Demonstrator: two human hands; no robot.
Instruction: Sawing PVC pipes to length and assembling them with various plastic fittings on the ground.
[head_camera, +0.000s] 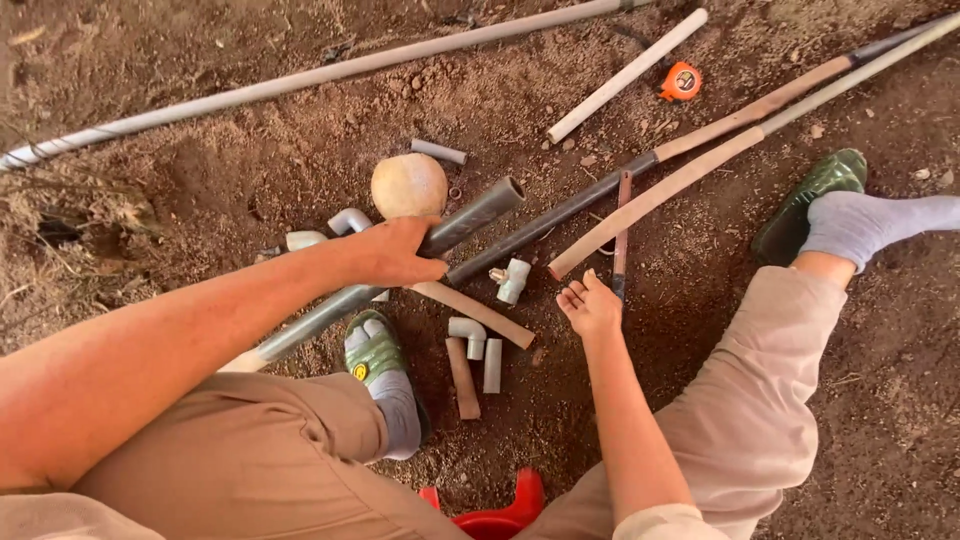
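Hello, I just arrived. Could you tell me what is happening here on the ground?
A person sits on bare soil among plastic pipe pieces. The left hand grips a long dark grey plastic pipe, which lies tilted over the left sandal. The right hand is open and empty, close to a thin hacksaw-like tool. A white tee fitting and a white elbow fitting lie between the hands.

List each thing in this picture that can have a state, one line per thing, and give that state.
Left hand: closed around the grey pipe.
Grey pipe: held, raised at an angle above the soil.
Right hand: open, palm up, empty.
Tee fitting: lying loose on the soil.
Elbow fitting: lying loose, unconnected.
Tape measure: lying on the ground; whether its tape is retracted cannot be told.
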